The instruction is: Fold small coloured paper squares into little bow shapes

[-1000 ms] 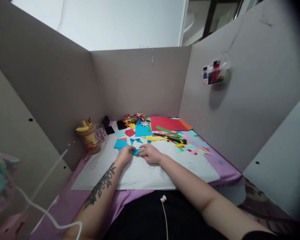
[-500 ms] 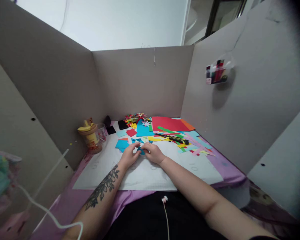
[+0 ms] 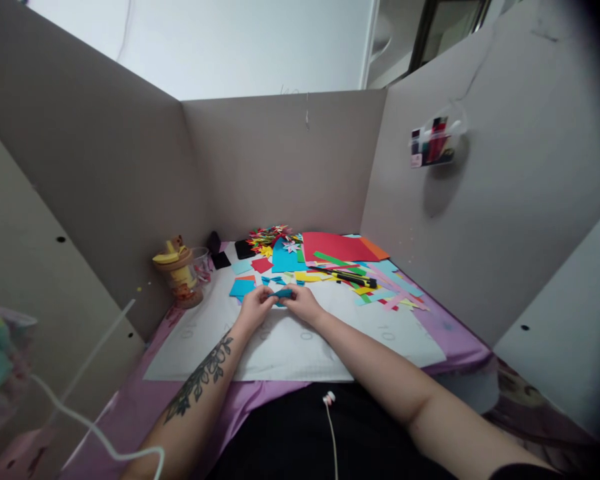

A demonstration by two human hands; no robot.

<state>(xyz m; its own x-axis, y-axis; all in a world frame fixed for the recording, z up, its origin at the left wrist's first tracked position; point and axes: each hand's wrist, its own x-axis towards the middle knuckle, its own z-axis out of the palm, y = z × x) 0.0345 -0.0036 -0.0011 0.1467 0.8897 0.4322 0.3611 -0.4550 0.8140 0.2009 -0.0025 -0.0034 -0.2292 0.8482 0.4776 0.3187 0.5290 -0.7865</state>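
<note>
Between my two hands is a small piece of blue paper, held up off the white sheet and seen nearly edge-on. My left hand pinches its left end. At its right end, the fingers and thumb of my right hand are closed on it. Whether the paper is folded is too small to tell. Just left of my left hand lie blue paper squares. Small blue scraps lie behind my fingers. The white sheet with pencilled numbers spreads under both forearms.
Behind my hands are folded paper stars, a red sheet and a black-and-yellow utility knife on coloured paper strips. A brown-and-yellow cup stands left. Grey panels enclose the table; a clear holder hangs right.
The blue paper has been lifted and tilted up between my fingers. My hands have closed in on its two ends, the right one shifting slightly left.
</note>
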